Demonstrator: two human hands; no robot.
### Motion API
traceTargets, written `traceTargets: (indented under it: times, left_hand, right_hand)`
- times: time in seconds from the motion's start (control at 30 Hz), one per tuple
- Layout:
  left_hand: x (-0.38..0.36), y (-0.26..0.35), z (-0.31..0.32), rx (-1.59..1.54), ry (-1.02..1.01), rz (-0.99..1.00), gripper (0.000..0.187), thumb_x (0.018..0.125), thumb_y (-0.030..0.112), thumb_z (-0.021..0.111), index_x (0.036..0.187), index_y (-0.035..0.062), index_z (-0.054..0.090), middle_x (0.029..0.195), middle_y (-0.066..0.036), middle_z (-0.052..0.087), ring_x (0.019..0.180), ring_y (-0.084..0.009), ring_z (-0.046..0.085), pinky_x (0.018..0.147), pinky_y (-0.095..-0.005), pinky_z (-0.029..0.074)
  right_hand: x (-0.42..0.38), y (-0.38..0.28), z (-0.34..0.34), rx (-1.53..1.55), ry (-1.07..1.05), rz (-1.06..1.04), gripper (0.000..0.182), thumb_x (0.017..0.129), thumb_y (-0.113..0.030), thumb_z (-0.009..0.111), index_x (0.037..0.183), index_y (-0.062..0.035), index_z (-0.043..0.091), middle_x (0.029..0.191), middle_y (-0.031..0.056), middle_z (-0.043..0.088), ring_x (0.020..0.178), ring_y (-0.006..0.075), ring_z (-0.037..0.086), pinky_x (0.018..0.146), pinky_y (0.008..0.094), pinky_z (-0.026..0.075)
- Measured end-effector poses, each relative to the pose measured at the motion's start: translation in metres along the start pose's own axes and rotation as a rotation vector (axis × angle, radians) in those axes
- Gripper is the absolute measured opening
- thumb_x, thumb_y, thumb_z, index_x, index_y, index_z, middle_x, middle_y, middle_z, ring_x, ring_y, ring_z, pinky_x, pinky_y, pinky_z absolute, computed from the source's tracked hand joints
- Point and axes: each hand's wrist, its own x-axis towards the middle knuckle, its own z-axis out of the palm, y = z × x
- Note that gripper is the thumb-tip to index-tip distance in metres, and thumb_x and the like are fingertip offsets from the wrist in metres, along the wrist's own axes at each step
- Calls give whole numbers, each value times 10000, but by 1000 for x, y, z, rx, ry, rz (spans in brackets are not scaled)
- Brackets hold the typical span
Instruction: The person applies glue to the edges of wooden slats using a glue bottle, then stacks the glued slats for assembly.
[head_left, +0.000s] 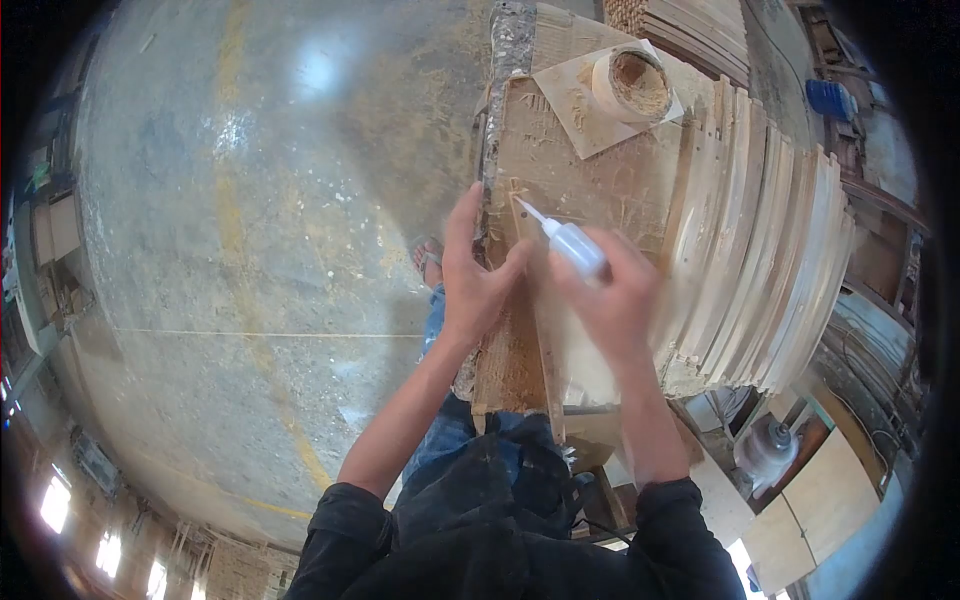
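My right hand is wrapped round a small white squeeze bottle. Its thin pointed nozzle slants up and left, the tip right at the upper end of a narrow wooden strip. This strip runs lengthwise toward me along the bench, beside a wider brown board. My left hand lies over the bench's left edge with thumb and fingers spread apart. The thumb tip reaches to the strip, below the nozzle; the forefinger points away from me along the edge.
A tub of brown paste stands on a white sheet at the bench's far end. Several long pale wood strips lie side by side on the right. More wood is stacked beyond. Concrete floor stretches to the left.
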Motion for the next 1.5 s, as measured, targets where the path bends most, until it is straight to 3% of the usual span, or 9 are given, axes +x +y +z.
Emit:
traceTargets:
  times: [0.63, 0.83, 1.13, 1.33, 1.5]
  left_hand:
    - [0, 1, -1, -19, -9, -14, 876, 885, 173, 807, 1601, -1, 334, 1597, -206, 418, 1464, -305, 436, 1228, -426, 340]
    - [0, -1, -1, 1, -7, -14, 880, 890, 185, 812, 1601, -5, 330, 1589, -203, 426, 1461, -306, 438, 1227, -426, 344]
    - [-23, 1, -10, 133, -35, 47, 936, 786, 179, 878, 1568, 23, 388, 1526, -220, 476, 1446, -352, 442, 1225, -483, 312]
    - [-53, 7, -14, 253, -97, 69, 977, 759, 150, 884, 1580, 28, 370, 1564, -231, 424, 1500, -397, 357, 1240, -488, 282]
    - [-51, 9, -7, 263, -88, 42, 982, 788, 144, 842, 1609, 30, 315, 1597, -228, 391, 1503, -371, 368, 1240, -483, 308]
  right_hand:
    - [-4, 2, -4, -4, -29, 22, 299, 795, -175, 845, 1051, -47, 760, 894, 67, 720, 728, 167, 655, 585, 297, 485]
    - [-6, 3, -8, 86, -41, 164, 310, 815, -173, 843, 1083, -38, 763, 883, 38, 707, 751, 125, 645, 603, 283, 480]
    - [-9, 28, -9, 615, 11, 271, 434, 854, -121, 815, 1254, -6, 690, 1122, 35, 718, 1029, 120, 652, 925, 297, 509]
    - [-1, 45, -8, 410, 142, 208, 435, 861, -164, 828, 1249, -27, 688, 1081, 34, 713, 947, 124, 626, 871, 289, 501]
    - [11, 64, -6, 186, 283, 191, 421, 866, -198, 837, 1225, -39, 684, 1032, 28, 684, 900, 129, 572, 826, 305, 483]
